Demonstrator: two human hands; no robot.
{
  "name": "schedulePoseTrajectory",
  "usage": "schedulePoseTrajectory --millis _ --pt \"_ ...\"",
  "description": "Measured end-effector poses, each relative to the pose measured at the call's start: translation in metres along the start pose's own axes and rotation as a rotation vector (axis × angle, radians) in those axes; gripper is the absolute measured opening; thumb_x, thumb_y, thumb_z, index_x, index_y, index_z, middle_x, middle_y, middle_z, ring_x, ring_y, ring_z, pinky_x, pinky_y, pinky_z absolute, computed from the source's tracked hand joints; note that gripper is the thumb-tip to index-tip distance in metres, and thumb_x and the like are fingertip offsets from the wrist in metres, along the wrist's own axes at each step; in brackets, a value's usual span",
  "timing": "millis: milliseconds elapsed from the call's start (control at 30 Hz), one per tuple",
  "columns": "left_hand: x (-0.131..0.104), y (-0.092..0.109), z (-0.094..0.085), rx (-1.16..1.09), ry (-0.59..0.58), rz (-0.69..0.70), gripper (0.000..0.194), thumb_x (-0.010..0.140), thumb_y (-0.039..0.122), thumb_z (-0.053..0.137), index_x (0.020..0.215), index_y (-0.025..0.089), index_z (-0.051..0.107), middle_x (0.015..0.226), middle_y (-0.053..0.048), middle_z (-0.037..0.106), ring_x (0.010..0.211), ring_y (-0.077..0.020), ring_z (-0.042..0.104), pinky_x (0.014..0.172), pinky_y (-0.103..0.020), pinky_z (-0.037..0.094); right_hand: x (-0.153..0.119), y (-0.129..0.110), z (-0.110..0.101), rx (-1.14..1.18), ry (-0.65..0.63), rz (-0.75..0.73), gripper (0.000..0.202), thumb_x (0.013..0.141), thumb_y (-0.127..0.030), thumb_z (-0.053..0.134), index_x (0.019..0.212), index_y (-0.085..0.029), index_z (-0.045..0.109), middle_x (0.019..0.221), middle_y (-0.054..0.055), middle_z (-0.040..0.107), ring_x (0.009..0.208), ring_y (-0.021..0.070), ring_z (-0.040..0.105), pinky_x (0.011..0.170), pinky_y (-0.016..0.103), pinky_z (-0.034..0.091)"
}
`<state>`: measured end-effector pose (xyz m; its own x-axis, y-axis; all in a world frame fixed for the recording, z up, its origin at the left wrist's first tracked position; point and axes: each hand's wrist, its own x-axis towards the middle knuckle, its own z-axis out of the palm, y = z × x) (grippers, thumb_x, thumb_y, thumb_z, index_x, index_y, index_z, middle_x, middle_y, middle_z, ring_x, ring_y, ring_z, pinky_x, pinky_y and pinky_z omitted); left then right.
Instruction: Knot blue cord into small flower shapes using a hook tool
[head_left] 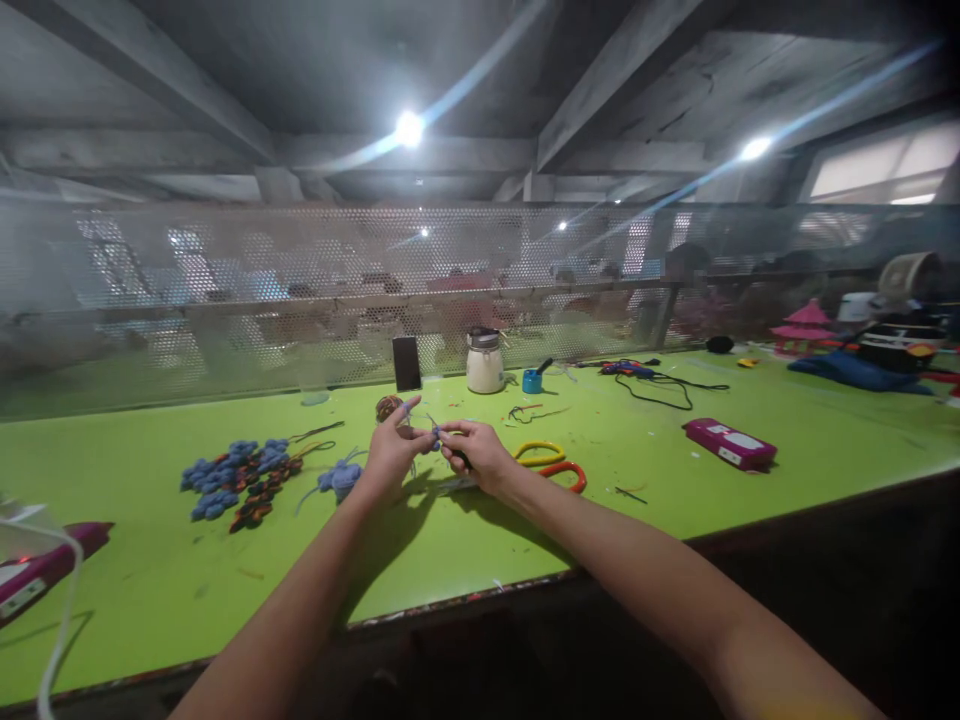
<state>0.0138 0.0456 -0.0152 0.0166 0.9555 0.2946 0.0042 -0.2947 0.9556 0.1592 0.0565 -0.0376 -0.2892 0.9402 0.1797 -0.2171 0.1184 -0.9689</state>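
Over the green table, my left hand pinches a small piece of blue yarn work, its index finger raised with yarn near it. My right hand touches the same piece from the right, its fingers closed around a dark-handled tool, perhaps a crochet hook. Beside my left wrist lies a blue yarn ball. Scissors with yellow and red handles lie partly behind my right hand. Further left is a pile of blue crocheted pieces and dark orange-brown ones.
Behind my hands are a multicoloured yarn ball, a dark phone-like slab, a white jar and a blue pot. Magenta power strips lie right and left. A corded tool rests near the mesh screen.
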Motion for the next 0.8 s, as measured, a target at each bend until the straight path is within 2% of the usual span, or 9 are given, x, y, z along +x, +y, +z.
schedulePoseTrajectory --millis 67,167,333,500,800 --pt "0.002 0.005 -0.009 -0.089 -0.064 -0.075 0.076 0.058 0.013 0.075 0.129 0.012 0.048 0.067 -0.002 0.065 0.061 -0.0139 0.061 0.057 -0.024 0.043 -0.002 -0.005 -0.002 -0.011 -0.045 -0.061 0.036 0.069 -0.036 0.069 0.094 -0.012 0.060 0.051 -0.006 0.053 0.035 0.0028 0.037 0.033 0.016 0.024" --pt "0.003 0.010 -0.022 -0.191 -0.154 -0.160 0.072 0.057 0.007 0.076 0.124 0.011 0.052 0.070 -0.006 0.067 0.064 -0.0147 0.063 0.058 -0.024 0.046 -0.002 -0.012 -0.009 -0.064 -0.137 -0.128 0.037 0.066 -0.037 0.072 0.092 -0.011 0.064 0.049 -0.005 0.055 0.034 0.0033 0.038 0.033 0.017 0.025" --pt "0.002 0.013 -0.027 -0.282 -0.214 -0.188 0.072 0.056 0.001 0.075 0.124 0.009 0.052 0.067 -0.005 0.068 0.063 -0.0131 0.063 0.061 -0.022 0.047 0.001 -0.019 -0.025 -0.180 -0.260 -0.168 0.039 0.067 -0.034 0.073 0.098 -0.011 0.067 0.051 -0.003 0.059 0.032 0.0030 0.038 0.032 0.016 0.028" --pt "-0.001 0.016 -0.026 -0.306 -0.219 -0.162 0.079 0.055 0.001 0.077 0.128 0.006 0.046 0.061 -0.003 0.068 0.060 -0.0123 0.062 0.062 -0.022 0.046 0.002 -0.022 -0.032 -0.248 -0.274 -0.197 0.038 0.069 -0.036 0.071 0.097 -0.010 0.068 0.051 -0.003 0.059 0.032 0.0028 0.039 0.031 0.016 0.028" --pt "-0.003 0.019 -0.025 -0.310 -0.233 -0.163 0.077 0.057 0.002 0.076 0.128 0.005 0.046 0.061 -0.002 0.068 0.060 -0.0135 0.063 0.064 -0.025 0.046 0.003 -0.028 -0.038 -0.320 -0.298 -0.215 0.036 0.069 -0.035 0.071 0.096 -0.010 0.069 0.051 -0.002 0.060 0.032 0.0027 0.040 0.032 0.015 0.030"
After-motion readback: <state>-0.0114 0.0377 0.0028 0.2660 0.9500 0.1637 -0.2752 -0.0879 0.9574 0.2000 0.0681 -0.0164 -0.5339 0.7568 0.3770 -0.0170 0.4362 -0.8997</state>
